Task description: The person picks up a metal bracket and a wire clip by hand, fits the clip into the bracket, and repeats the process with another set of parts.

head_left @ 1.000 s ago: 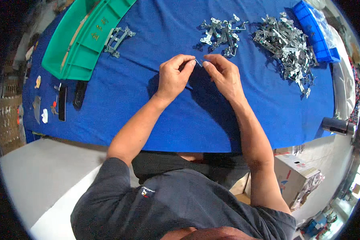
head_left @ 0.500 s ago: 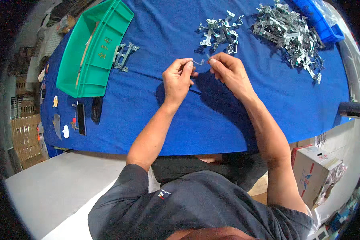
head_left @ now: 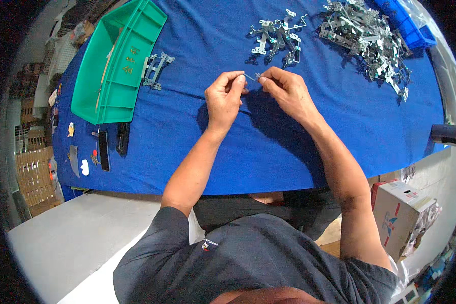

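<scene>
My left hand [head_left: 224, 100] pinches one end of a thin bent metal rod [head_left: 250, 77] between thumb and fingers. Facing it, my right hand [head_left: 287, 92] is closed at the fingertips on a small metal piece [head_left: 258, 76] at the rod's other end. Whether the two pieces are joined I cannot tell. Both hands are above the blue cloth. Just beyond them lies a small group of metal brackets [head_left: 277, 40] with bent rods. A large heap of similar metal brackets [head_left: 362, 43] spreads at the far right.
At the left stands a green plastic bin [head_left: 117, 104], with a few metal brackets [head_left: 157, 71] beside it. A dark phone [head_left: 104, 151] lies near the left edge. A blue bin [head_left: 415, 40] borders the heap. A cardboard box [head_left: 397, 215] stands below the table's right side.
My right fingertips have moved left, up to the free end of the rod. The left hand has stayed nearly in place.
</scene>
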A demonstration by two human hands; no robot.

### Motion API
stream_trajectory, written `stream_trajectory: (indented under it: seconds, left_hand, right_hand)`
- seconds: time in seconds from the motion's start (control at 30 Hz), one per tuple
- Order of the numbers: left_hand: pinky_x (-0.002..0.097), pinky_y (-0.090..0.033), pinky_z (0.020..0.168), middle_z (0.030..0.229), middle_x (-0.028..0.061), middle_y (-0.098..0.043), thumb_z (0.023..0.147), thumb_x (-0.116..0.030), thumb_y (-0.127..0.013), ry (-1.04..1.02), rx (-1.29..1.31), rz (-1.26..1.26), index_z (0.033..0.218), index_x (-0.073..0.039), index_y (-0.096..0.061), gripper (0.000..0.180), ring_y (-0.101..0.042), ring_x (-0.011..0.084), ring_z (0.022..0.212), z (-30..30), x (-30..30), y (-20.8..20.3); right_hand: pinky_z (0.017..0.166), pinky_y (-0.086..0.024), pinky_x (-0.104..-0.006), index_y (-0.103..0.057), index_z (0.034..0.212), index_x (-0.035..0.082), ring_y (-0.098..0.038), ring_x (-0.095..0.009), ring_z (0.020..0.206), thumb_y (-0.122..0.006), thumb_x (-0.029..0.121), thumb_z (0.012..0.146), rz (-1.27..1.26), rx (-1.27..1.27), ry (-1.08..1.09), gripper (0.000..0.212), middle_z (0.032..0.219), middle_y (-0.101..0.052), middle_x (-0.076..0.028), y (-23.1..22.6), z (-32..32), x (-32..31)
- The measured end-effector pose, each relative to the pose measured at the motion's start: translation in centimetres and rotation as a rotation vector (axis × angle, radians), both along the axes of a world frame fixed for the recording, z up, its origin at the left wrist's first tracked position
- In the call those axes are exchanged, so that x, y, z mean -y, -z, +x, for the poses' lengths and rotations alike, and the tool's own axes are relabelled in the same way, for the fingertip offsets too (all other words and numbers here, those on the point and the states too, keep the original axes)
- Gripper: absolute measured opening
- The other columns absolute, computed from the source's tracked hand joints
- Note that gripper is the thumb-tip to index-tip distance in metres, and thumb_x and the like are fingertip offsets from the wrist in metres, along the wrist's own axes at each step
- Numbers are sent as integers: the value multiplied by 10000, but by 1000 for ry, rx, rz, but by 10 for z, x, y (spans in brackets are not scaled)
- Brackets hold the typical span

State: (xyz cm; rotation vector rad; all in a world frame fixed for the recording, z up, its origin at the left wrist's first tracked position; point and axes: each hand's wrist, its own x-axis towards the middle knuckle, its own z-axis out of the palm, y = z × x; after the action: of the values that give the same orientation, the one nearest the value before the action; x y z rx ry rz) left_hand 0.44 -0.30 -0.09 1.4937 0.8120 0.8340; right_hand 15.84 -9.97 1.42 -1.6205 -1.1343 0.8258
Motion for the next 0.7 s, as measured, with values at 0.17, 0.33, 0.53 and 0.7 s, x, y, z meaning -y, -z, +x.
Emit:
stream_trajectory:
  seconds: [0.17, 0.33, 0.53, 0.7]
  left_hand:
    - [184, -440, 490, 827, 23, -690, 949, -130, -661, -3, -52, 138, 1066, -11, -708, 173, -612, 49, 656, 3, -1, 7]
    - [190, -439, 499, 807, 17, -679, 947, -130, -665, -7, -52, 163, 1070, -18, -709, 172, -602, 47, 655, 0, -3, 9]
    - [244, -496, 633, 813, 36, -714, 905, -84, -681, 7, -42, 447, 987, 6, -735, 134, -605, 62, 713, 4, 0, 10]
    - [307, -528, 684, 879, 131, -732, 867, -111, -699, 52, -113, 485, 960, -1, -739, 150, -704, 182, 782, 0, 5, -1]
  right_hand:
    - [605, -485, -352, -665, 939, 14, -653, -196, 680, -668, 185, 907, 125, 231, 79, 175, 740, -647, -131, -2, 2, 0]
    - [632, -505, -331, -662, 949, 2, -648, -185, 693, -678, 170, 907, 31, 55, 77, 174, 783, -676, -111, -1, 0, -3]
    - [678, -498, -300, -684, 975, -2, -621, -162, 732, -684, 166, 909, 61, 67, 56, 180, 838, -672, -84, 1, 2, 2]
    - [678, -450, -276, -673, 929, -1, -540, -138, 716, -698, 155, 898, 291, 98, 144, 161, 833, -607, -57, 1, -3, -2]
